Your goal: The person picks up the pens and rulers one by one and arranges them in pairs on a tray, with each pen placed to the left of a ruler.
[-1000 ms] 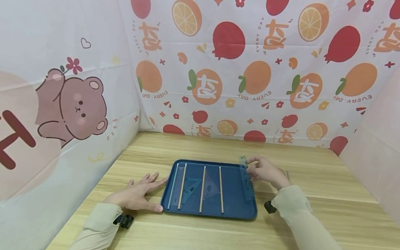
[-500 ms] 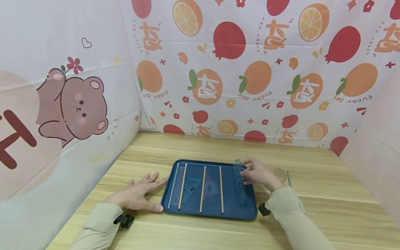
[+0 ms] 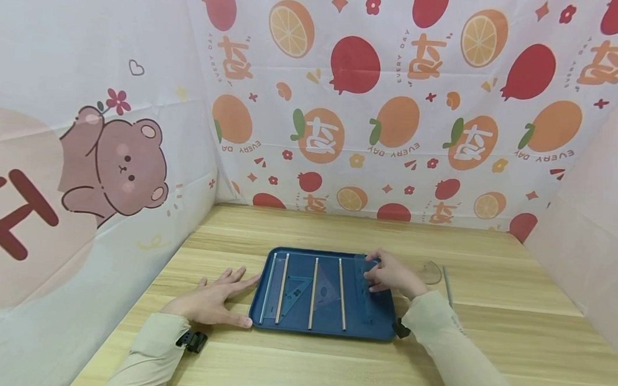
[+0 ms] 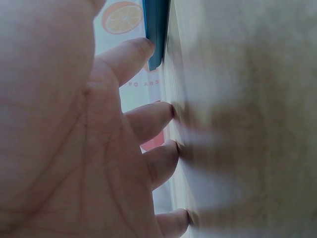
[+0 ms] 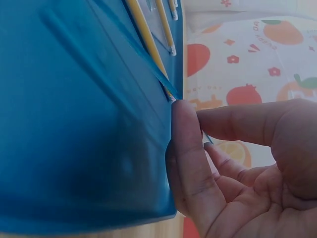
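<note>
My right hand [image 3: 391, 275] pinches a translucent ruler [image 3: 364, 295] near its far end, over the right part of the blue tray [image 3: 383, 313]. In the right wrist view the ruler [image 5: 94, 67] slants away from the thumb and fingers, and its held end is partly hidden by them. Fingers spread, my left hand [image 3: 211, 298] rests on the table with its thumb and forefinger at the tray's left edge. Within the tray lie several pencils [image 3: 342, 297], a blue set square [image 3: 294, 295], a clear set square [image 3: 328, 293] and another clear ruler [image 3: 275, 290].
On the table [image 3: 300, 367], right of the tray, lie a clear rounded piece [image 3: 432, 272] and a grey-blue pencil [image 3: 448, 288], partly behind the right sleeve. Patterned cloth [image 3: 344, 130] stands along the back and both sides.
My right hand has moved left with the ruler, from over the tray's right rim to inside the tray, and the ruler's far end has come nearer. The left hand stays put.
</note>
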{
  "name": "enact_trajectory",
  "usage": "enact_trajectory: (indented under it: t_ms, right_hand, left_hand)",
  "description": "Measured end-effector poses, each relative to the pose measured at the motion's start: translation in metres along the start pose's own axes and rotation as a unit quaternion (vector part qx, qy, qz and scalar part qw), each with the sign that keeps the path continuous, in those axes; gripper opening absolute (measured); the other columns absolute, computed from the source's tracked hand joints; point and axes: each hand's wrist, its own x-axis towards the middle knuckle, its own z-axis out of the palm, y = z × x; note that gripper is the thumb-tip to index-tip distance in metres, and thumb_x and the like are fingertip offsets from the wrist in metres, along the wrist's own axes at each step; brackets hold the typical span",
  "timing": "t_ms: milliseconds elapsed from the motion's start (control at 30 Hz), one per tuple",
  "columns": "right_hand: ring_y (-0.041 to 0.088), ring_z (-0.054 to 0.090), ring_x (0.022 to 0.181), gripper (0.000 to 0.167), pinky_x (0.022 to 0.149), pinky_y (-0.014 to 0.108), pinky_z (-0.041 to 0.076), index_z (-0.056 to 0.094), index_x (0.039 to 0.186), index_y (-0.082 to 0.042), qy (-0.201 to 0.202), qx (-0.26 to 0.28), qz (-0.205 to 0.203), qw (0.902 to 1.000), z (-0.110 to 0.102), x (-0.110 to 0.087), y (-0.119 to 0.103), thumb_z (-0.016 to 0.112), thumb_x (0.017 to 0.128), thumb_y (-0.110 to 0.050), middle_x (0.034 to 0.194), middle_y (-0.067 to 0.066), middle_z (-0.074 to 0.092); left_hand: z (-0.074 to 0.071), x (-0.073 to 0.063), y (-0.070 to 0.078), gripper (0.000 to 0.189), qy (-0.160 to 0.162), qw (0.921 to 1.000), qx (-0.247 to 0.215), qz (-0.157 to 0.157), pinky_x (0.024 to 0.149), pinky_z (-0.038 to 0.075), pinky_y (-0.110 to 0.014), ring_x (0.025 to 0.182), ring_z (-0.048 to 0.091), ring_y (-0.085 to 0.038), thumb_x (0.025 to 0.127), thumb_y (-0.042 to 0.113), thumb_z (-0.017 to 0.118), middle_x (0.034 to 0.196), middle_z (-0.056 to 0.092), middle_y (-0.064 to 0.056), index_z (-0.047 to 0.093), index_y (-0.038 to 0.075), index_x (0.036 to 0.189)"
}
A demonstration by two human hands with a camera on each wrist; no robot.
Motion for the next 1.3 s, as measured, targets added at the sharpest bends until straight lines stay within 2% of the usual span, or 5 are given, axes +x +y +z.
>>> enact_trajectory:
  t_ms: [767,1300]
  right_hand:
    - [0.018,0.066,0.072,0.052,0.068,0.03,0.066,0.048,0.147,0.007,-0.004,-0.002,0.039,0.9992,0.02,0.009,-0.003,0.068,0.1,0.004,0.087,0.013,0.065]
    - [0.02,0.068,0.073,0.051,0.069,0.032,0.067,0.051,0.146,0.007,0.012,-0.032,0.039,0.9987,0.03,0.012,-0.007,0.068,0.098,0.007,0.086,0.014,0.066]
  left_hand:
    - [0.001,0.001,-0.002,0.106,0.003,1.0,0.004,0.0,0.113,0.001,-0.093,0.163,0.009,-0.058,0.084,0.064,0.085,0.178,0.016,-0.027,0.034,0.029,0.17]
    - [0.001,0.001,0.0,0.106,0.001,1.0,0.002,-0.001,0.114,0.002,-0.093,0.163,0.009,-0.058,0.084,0.063,0.085,0.178,0.016,-0.027,0.034,0.028,0.17]
